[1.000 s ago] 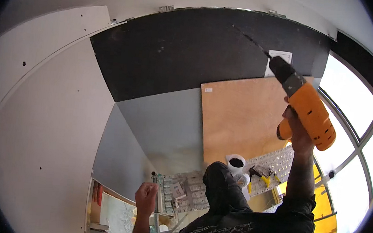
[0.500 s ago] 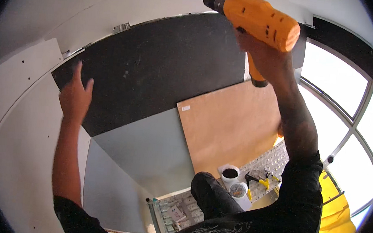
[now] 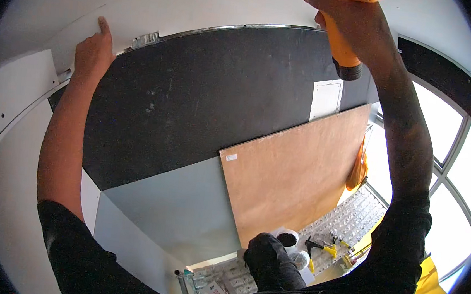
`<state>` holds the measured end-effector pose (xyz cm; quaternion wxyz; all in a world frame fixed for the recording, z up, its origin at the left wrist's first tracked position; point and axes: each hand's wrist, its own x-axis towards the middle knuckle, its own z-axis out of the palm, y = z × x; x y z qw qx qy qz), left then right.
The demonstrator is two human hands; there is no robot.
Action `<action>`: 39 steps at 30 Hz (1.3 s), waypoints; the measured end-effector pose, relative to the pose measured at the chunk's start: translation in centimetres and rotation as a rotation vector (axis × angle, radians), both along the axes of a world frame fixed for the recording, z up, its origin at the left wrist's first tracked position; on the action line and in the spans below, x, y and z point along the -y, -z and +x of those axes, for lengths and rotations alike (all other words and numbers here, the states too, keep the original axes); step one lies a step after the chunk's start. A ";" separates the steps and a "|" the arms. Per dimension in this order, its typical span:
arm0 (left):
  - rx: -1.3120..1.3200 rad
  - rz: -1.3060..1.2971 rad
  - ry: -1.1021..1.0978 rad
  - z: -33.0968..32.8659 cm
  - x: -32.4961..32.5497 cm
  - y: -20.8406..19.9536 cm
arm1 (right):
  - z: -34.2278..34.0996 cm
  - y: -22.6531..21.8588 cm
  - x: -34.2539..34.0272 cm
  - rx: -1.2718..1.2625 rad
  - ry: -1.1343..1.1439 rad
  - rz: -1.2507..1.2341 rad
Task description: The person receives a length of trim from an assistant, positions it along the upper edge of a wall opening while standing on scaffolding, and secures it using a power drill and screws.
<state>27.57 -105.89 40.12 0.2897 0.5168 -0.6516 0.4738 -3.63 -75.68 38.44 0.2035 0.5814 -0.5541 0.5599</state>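
My left hand (image 3: 94,55) is raised at the upper left, its index finger stretched out against the white panel (image 3: 214,1) overhead. It holds nothing, and the other fingers look partly bent. My right hand (image 3: 363,30) is wrapped round the grip of an orange cordless drill (image 3: 342,49) at the upper right. The drill's body runs out of the top of the picture, so its chuck and bit are hidden. Between my hands, a thin metal edge and a short silver metal channel piece (image 3: 146,39) run along the panel's lower border, above a black wall board (image 3: 195,98).
A brown wooden board (image 3: 295,169) leans below the black one. On the perforated metal platform (image 3: 347,210) are a white tub of dark stuff (image 3: 287,239), a second tub (image 3: 299,259) and a yellow-and-black clamp (image 3: 322,247). Windows (image 3: 424,135) are at the right.
My left hand has risen to the overhead panel. My right hand has lifted the drill, taking its bit and chuck out of the picture. The view has shifted slightly.
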 end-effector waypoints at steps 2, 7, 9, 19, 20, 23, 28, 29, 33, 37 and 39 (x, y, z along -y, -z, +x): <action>0.027 -0.016 -0.009 0.0 0.7 -0.2 | 0.5 -0.3 0.2 -0.009 -0.037 -0.022; 0.028 -0.034 0.031 -0.1 0.4 -0.3 | 1.5 -0.7 0.7 0.099 0.038 0.018; 0.042 -0.049 0.052 0.0 0.4 -0.3 | 1.4 -0.7 0.9 0.096 0.031 0.023; 0.041 -0.041 0.089 0.2 0.5 -0.4 | 1.3 -0.9 1.6 0.053 0.000 0.052; 0.038 -0.041 0.095 0.3 0.7 -0.4 | 1.5 -0.9 1.7 0.050 0.006 0.052; 0.074 -0.103 0.095 0.9 1.2 -0.3 | 2.2 -0.7 1.9 0.075 0.046 0.075; 0.046 -0.122 0.080 1.0 1.3 0.0 | 4.1 -0.8 2.5 0.055 0.166 0.087; 0.043 -0.118 0.079 1.1 1.6 0.1 | 3.7 -0.9 2.8 0.052 0.166 0.091; 0.040 -0.149 0.116 1.7 2.1 -0.2 | 2.8 -1.3 2.6 -0.056 0.032 0.080; -0.017 -0.084 0.125 1.3 2.1 -0.4 | 3.1 -1.6 2.3 -0.055 0.072 0.129; 0.010 -0.107 0.115 1.1 1.7 0.0 | 2.9 -2.0 2.4 -0.057 0.074 0.136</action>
